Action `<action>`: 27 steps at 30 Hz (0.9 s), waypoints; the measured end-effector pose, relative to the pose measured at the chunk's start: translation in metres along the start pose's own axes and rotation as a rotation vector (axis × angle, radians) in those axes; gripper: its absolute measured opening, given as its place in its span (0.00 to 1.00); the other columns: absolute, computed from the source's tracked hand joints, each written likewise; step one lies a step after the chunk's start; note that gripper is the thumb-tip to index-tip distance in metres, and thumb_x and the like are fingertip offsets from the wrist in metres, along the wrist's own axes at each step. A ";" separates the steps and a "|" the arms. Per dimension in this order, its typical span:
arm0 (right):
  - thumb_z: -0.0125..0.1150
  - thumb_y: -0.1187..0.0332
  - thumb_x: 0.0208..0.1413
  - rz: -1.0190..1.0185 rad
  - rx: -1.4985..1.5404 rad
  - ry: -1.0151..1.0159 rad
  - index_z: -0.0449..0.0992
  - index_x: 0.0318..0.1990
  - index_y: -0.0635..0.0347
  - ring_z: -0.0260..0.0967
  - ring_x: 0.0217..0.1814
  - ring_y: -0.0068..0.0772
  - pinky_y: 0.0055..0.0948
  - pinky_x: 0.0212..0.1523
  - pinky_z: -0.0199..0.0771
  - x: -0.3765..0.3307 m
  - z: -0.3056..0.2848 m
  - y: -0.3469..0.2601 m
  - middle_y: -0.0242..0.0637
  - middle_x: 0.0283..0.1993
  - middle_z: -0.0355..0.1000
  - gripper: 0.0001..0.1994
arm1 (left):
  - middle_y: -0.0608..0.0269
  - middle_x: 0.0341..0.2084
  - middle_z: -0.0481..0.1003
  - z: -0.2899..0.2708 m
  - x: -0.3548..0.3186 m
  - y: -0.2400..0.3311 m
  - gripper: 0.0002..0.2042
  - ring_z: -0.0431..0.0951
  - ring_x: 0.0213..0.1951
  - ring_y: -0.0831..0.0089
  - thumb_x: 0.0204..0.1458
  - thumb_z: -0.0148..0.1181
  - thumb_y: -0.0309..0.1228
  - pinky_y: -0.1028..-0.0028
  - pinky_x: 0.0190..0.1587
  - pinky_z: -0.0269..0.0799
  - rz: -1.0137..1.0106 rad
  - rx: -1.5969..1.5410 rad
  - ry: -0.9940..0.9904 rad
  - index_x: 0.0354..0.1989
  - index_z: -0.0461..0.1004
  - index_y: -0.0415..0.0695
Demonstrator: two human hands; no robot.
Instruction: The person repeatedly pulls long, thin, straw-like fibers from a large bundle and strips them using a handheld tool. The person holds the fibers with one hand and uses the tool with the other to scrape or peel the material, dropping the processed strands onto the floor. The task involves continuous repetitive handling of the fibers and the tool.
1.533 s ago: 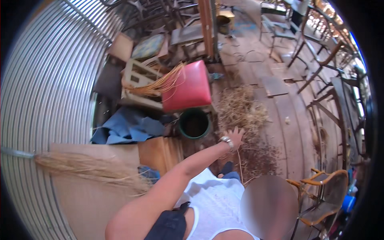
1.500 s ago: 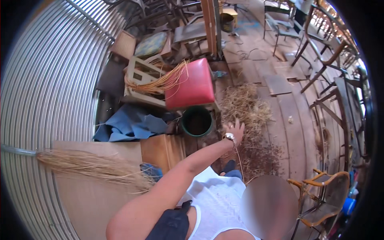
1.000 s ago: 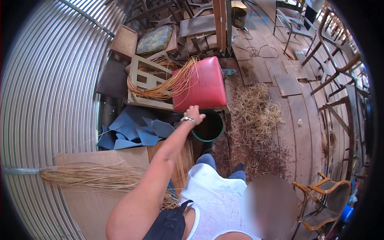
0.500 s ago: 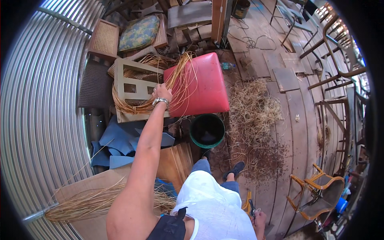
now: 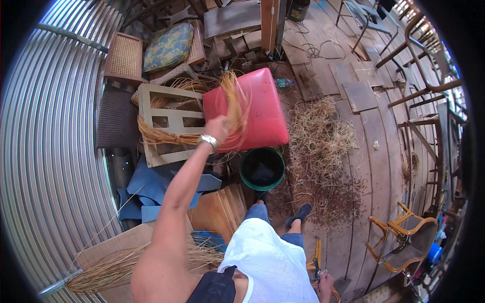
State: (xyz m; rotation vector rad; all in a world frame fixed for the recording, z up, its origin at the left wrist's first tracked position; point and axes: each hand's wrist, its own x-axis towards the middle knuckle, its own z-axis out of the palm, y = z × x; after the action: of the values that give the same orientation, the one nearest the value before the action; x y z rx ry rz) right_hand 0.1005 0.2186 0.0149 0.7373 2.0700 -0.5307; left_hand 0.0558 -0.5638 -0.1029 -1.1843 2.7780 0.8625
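My left hand, with a metal watch on its wrist, is closed around a bundle of thin tan rattan strands. Part of the bundle lies across a cream slatted wooden frame; its other end fans over a red padded seat and is smeared by motion. At the lower edge, my right hand is closed on a dark hand tool, whose kind I cannot make out. A green bucket with dark contents stands just below the red seat, in front of my feet.
Loose rattan scraps cover floorboards right of the bucket. Another rattan bundle lies on cardboard at lower left. Blue foam sheets and a corrugated metal wall stand left. A rattan armchair sits at right.
My left hand has moved right, onto the near side of the red seat, pulling the rattan strands with it. The right hand still holds the dark tool low at the edge.
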 end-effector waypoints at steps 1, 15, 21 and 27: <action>0.53 0.62 0.61 -0.006 -0.008 -0.020 0.68 0.31 0.65 0.63 0.09 0.27 0.27 0.09 0.61 0.000 0.004 -0.003 0.40 0.15 0.68 0.13 | 0.47 0.34 0.78 -0.007 -0.024 0.033 0.12 0.77 0.40 0.48 0.51 0.58 0.37 0.55 0.45 0.73 0.049 -0.025 -0.092 0.43 0.77 0.50; 0.51 0.62 0.62 -0.097 0.014 -0.043 0.66 0.29 0.61 0.61 0.09 0.26 0.26 0.08 0.58 0.011 0.020 -0.038 0.38 0.15 0.68 0.13 | 0.63 0.35 0.79 0.062 -0.074 -0.111 0.11 0.77 0.36 0.78 0.57 0.57 0.31 0.75 0.42 0.72 -0.370 -0.915 0.052 0.44 0.75 0.36; 0.51 0.62 0.62 -0.122 -0.048 -0.038 0.66 0.29 0.61 0.60 0.09 0.24 0.26 0.08 0.58 0.007 0.022 -0.052 0.38 0.14 0.67 0.13 | 0.64 0.36 0.78 0.043 -0.079 -0.091 0.11 0.76 0.35 0.80 0.57 0.58 0.30 0.77 0.41 0.73 -0.366 -1.050 0.001 0.45 0.75 0.38; 0.51 0.62 0.62 -0.146 -0.064 -0.040 0.66 0.29 0.61 0.60 0.08 0.24 0.26 0.08 0.56 0.015 0.030 -0.044 0.37 0.14 0.67 0.13 | 0.68 0.33 0.77 0.033 -0.079 -0.081 0.10 0.75 0.32 0.82 0.56 0.60 0.30 0.79 0.37 0.72 -0.422 -1.126 -0.014 0.43 0.75 0.38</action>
State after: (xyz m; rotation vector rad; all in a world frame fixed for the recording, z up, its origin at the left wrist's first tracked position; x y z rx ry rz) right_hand 0.0816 0.1728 -0.0094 0.5371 2.1035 -0.5524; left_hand 0.1591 -0.5410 -0.1537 -1.6747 1.7585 2.4084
